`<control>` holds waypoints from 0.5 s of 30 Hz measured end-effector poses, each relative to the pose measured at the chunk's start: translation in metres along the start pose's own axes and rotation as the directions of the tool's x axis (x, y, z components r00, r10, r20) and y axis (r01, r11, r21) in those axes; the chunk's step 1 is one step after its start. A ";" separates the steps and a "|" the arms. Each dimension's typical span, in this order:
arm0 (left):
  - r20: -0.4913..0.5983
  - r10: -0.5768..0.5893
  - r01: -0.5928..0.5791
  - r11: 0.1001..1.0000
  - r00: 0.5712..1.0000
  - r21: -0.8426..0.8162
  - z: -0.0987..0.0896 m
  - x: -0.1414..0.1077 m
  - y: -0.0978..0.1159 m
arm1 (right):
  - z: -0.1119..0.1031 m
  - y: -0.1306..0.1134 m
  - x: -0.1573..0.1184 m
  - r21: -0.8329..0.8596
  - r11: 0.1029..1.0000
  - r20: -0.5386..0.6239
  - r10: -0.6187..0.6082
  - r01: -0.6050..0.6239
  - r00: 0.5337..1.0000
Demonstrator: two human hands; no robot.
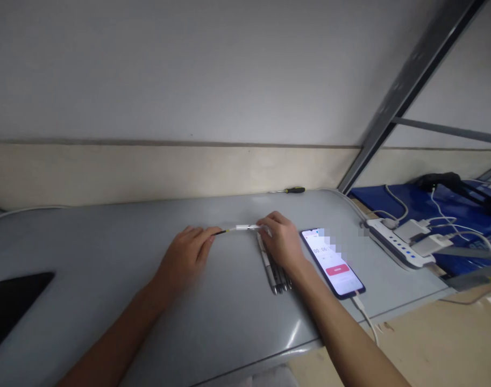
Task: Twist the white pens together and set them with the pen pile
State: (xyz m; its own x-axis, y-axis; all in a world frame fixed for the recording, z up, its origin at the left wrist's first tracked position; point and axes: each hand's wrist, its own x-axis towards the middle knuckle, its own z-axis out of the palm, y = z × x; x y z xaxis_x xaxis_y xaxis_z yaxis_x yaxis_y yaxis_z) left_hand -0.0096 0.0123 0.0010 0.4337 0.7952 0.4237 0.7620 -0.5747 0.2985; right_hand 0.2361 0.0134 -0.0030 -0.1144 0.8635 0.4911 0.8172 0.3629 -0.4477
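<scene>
Both hands rest on a smooth grey tabletop (108, 242) and share one slim white pen with a dark tip (241, 228). The left hand (184, 258) has its fingertips (213, 235) pinched closed on the dark, thin end; the right hand (279, 236) has its fingers (265, 223) curled shut around the white barrel. The pen lies level, spanning the short gap between the two sets of fingers, just above the table surface.

Under the right palm and running back toward the wrist lies a bundle of silvery-grey pens (275, 274), side by side and touching; how many cannot be told.

Just outside the right-hand fingers lies a dark-framed smartphone with a lit white screen (334, 263), plugged into a white cable (366, 317) at its near end. The screen shows timer digits and a red button; part of the display is blurred and the text is not readable.

Beyond the fingers, bare tabletop extends to the beige wall strip (148, 172), where a black-and-yellow-handled screwdriver (291, 190) lies. Outside the left-hand fingers the surface is free as far as a flat black slab (11, 306) near the table's front-left edge. Past the phone, at the table's right edge, sits a white power strip with plugged-in adapters (402, 244) on blue sheeting (414, 207).
</scene>
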 end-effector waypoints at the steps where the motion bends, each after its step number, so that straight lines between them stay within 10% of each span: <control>1: -0.010 -0.010 0.010 1.000 1.000 0.006 0.000 0.000 0.000 | -0.001 0.000 0.000 -0.002 1.000 -0.006 0.010 -0.010 1.000; 15: 0.009 -0.026 0.026 1.000 1.000 0.002 -0.001 0.000 0.001 | 0.000 0.002 0.001 0.039 0.999 0.008 -0.007 0.007 1.000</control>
State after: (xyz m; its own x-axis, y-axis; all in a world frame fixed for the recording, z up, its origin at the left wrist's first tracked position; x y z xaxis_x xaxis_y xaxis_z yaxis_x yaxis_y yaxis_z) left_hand -0.0094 0.0111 0.0023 0.4176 0.8117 0.4082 0.7740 -0.5532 0.3082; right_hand 0.2376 0.0156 -0.0035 -0.1246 0.8639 0.4881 0.7938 0.3819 -0.4732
